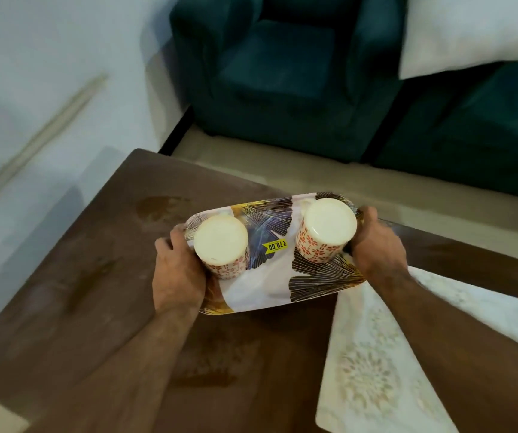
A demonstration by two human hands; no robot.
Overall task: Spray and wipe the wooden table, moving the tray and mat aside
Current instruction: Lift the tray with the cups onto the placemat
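Observation:
A patterned tray [278, 276] with a yellow price sticker is held over the dark wooden table [73, 276]. My left hand [178, 270] grips its left end and my right hand [376, 245] grips its right end. Two upturned cups with red flower patterns stand on it, one on the left [222, 246] and one on the right [326, 231]. A white patterned mat [376, 364] lies on the table at the right, under my right forearm. Wet patches show on the table's left part. No spray bottle or cloth is in view.
A dark green armchair [282, 73] stands beyond the table, with a second green seat [476, 132] to its right. White fabric [476, 29] hangs at the top right. Pale floor [17, 89] lies to the left of the table.

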